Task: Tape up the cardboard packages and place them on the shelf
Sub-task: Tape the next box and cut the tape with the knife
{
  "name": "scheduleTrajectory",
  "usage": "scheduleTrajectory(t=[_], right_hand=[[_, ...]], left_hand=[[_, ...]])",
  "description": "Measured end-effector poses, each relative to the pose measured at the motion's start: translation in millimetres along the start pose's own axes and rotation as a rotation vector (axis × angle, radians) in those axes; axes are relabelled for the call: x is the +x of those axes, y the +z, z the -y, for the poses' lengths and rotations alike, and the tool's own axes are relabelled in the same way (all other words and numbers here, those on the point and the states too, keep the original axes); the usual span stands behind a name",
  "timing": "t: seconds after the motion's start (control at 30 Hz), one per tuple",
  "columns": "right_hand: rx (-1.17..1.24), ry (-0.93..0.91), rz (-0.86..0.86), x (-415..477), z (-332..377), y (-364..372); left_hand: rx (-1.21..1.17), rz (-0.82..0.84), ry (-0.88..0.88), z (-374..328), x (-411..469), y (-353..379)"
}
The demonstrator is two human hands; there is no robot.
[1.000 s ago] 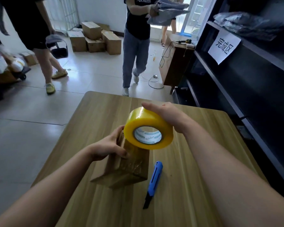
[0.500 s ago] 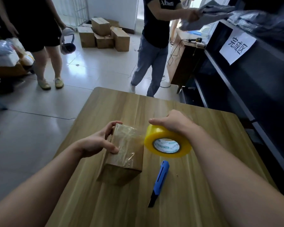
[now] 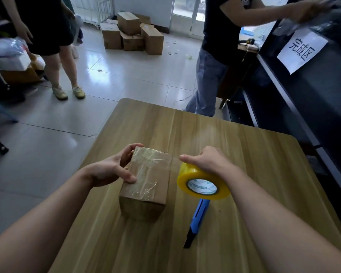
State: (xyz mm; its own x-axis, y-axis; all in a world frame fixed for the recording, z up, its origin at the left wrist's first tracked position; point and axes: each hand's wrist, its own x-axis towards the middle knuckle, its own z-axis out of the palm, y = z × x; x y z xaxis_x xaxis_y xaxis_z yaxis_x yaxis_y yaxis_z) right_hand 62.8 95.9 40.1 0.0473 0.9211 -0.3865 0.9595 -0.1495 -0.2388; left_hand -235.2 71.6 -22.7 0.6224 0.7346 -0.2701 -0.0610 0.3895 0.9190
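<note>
At the 1 worktop [image 3: 244, 154] there are 1 taped cardboard package [image 3: 146, 180], 1 roll of yellow tape [image 3: 191, 173] and 1 blue utility knife [image 3: 202, 210]. On the far floor, at least 4 cardboard boxes [image 3: 152, 39] form 1 cluster. 2 other people stand beyond: 1 person far left [image 3: 47, 26], 1 person far right [image 3: 215, 36]. 1 paper sign [image 3: 301, 50] hangs on 1 dark shelf unit [image 3: 323, 99] at right.

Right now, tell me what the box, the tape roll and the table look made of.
Box: brown cardboard, matte, top glossy under wrinkled clear tape. Tape roll: shiny yellowish plastic film on a printed core. Table: smooth wood-grain surface, possibly laminate.
</note>
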Motion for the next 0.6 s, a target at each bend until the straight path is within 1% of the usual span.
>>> scheduleTrajectory(t=[0.17,0.3,0.43,0.53,0.6], right_hand=[[0.028,-0.044,-0.007,9.3,2.4,16.5],[0.083,-0.058,-0.035,11.2,2.0,27.2],[0.054,-0.080,-0.050,7.0,8.4,38.5],[0.013,-0.077,-0.051,5.6,15.7,41.1],[-0.023,-0.063,-0.062,4.9,19.1,39.2]], left_hand=[[0.010,-0.015,-0.013,-2.3,-6.5,-4.0],[0.038,0.010,-0.016,-5.6,-7.1,-2.6],[0.037,0.025,-0.039,-7.9,-9.1,-4.7],[0.121,0.036,-0.110,-20.9,-11.6,-5.4],[0.236,-0.004,-0.203,-34.8,-12.9,-4.1]])
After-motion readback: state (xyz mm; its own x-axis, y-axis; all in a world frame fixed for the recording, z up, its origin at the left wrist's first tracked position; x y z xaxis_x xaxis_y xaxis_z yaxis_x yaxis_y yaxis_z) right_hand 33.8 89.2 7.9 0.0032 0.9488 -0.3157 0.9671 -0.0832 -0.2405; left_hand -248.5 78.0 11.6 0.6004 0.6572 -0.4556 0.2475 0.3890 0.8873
